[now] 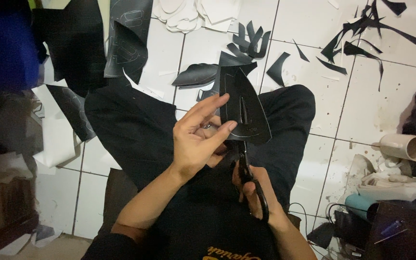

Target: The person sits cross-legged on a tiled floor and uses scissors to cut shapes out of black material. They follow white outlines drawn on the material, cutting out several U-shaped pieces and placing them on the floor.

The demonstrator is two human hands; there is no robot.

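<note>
My left hand [196, 137] pinches a black cut-out piece of sheet material [244, 108], pointed at the top with a narrow slot in its middle, and holds it upright above my lap. My right hand [253, 190] grips a pair of black-handled scissors [251, 178]. The blades point up at the lower edge of the piece. I sit cross-legged in black trousers [136, 130] on a white tiled floor [362, 96].
Black offcuts [362, 31] and cut shapes [251, 43] lie scattered on the tiles ahead. White pattern pieces [193, 14] sit at the top. Black sheets [126, 38] lie to the left. A white tube [405, 146], a teal roll [362, 206] and clutter stand at the right.
</note>
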